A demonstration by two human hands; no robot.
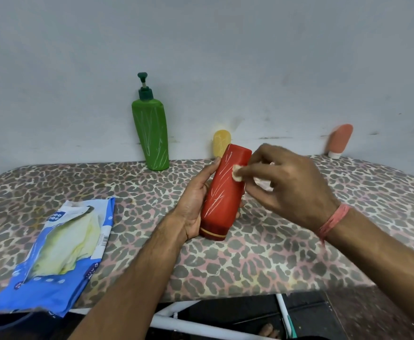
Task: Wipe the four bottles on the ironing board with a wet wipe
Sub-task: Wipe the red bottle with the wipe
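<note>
While the left hand (pixel 196 200) grips the red bottle (pixel 223 192) above the ironing board's (pixel 299 253) middle, long axis tilted up toward the far edge, cap nearest the person, the right hand (pixel 289 182) pinches a wet wipe (pixel 237 172) against its upper right face; more strokes run along that axis

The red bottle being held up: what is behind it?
Behind the red bottle a yellow bottle stands by the wall; only its top shows, its base is covered. The left hand grips the red bottle while the right hand presses a wipe on it.
</note>
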